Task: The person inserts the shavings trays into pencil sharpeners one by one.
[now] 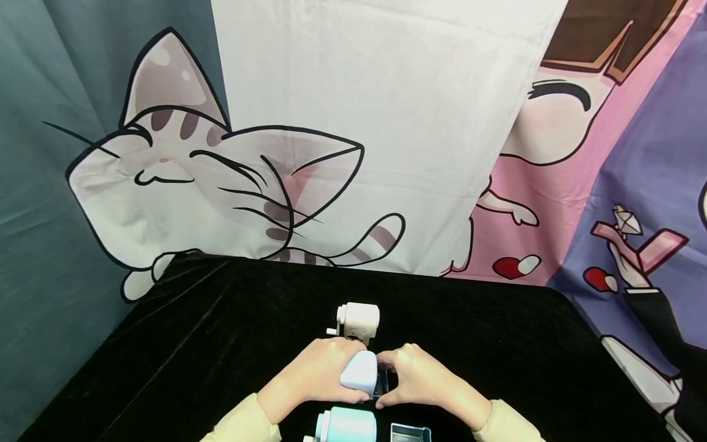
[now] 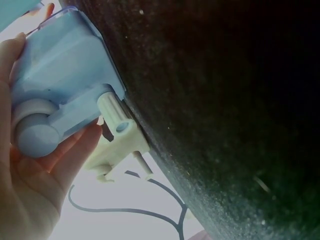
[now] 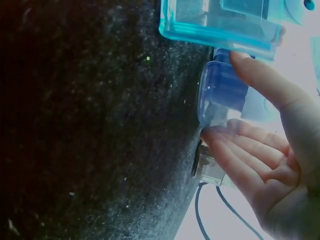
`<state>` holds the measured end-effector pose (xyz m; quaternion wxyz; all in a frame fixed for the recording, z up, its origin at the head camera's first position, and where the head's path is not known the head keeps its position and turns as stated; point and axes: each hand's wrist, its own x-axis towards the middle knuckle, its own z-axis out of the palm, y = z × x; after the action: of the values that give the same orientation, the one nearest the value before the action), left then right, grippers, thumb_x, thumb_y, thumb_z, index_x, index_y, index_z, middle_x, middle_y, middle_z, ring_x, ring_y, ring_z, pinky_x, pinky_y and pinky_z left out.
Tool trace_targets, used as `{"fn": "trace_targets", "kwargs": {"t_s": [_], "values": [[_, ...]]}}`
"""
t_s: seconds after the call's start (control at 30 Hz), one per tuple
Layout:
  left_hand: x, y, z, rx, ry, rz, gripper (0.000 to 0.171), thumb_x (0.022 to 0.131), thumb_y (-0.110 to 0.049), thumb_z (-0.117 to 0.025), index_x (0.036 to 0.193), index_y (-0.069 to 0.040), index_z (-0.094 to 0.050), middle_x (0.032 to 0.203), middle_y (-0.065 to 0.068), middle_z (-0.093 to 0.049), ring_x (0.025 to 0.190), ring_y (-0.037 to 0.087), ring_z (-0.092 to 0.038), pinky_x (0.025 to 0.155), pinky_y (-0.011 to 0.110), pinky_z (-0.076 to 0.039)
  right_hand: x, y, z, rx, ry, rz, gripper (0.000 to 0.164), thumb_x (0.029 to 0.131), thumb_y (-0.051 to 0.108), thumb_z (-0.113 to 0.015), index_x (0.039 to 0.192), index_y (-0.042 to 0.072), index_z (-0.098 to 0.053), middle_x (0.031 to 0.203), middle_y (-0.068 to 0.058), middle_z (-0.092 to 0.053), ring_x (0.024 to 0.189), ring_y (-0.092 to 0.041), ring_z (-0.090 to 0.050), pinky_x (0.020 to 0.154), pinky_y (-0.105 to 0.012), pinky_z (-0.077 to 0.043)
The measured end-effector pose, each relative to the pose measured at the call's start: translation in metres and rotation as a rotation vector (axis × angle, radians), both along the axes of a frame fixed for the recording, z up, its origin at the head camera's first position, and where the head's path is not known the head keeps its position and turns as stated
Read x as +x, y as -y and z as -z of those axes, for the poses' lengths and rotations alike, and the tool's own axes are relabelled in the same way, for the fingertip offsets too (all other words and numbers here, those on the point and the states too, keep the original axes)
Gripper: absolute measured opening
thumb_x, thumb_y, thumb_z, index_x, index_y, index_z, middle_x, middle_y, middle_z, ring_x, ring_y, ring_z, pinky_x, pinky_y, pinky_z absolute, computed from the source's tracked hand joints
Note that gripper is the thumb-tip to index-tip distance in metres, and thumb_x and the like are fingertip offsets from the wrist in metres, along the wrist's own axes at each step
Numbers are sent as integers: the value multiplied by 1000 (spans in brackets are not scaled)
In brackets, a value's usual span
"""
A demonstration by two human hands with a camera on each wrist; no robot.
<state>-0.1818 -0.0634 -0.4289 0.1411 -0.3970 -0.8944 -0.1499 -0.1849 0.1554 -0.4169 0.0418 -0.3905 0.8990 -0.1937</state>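
Our left hand (image 1: 329,371) grips a rounded pale-blue plastic sharpener (image 1: 361,371); our right hand (image 1: 415,376), half parted, pinches its boxy transparent-blue drawer (image 3: 222,86) between thumb and fingertips.

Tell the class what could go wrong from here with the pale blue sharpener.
The clear drawer might jam or slip if the right hand moves it crookedly while the left hand grips the pale blue sharpener. The left hand could also bump the white sharpener just beyond it, or the teal sharpener on the near side.
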Motion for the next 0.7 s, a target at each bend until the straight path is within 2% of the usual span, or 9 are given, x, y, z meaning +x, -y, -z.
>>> {"fn": "trace_targets", "kwargs": {"t_s": [0.2, 0.4, 0.6, 0.7], "values": [[1, 0, -1, -1, 3, 1, 57, 65, -62, -65, 102, -20, -56, 85, -11, -60, 71, 1, -53, 60, 15, -43, 0, 1, 1, 5, -15, 2, 50, 61, 49, -76, 96, 15, -64, 85, 8, -68, 68, 6, -54, 60, -10, -45], [2, 1, -1, -13, -8, -6, 57, 64, -62, -64, 102, -20, -56, 84, -11, -60, 71, 1, -53, 59, 15, -43, 2, 2, 3, -7, -26, 18, 52, 60, 48, -77, 98, 14, -64, 89, 6, -69, 75, 5, -58, 64, -12, -48], [2, 1, 1, 0, -48, -7, 58, 62, -63, -65, 101, -20, -57, 84, -11, -61, 72, 1, -54, 60, 16, -44, 1, -2, 3, -28, -89, -6, 66, 57, 53, -76, 107, 12, -62, 94, 5, -69, 83, 0, -62, 70, -15, -50], [1, 0, 2, 7, -48, -3, 57, 63, -63, -65, 101, -20, -57, 85, -11, -61, 72, 1, -54, 59, 15, -44, -1, -6, 2, -37, -88, -18, 66, 58, 54, -74, 108, 11, -62, 96, 3, -69, 85, -2, -63, 71, -16, -51]]}}
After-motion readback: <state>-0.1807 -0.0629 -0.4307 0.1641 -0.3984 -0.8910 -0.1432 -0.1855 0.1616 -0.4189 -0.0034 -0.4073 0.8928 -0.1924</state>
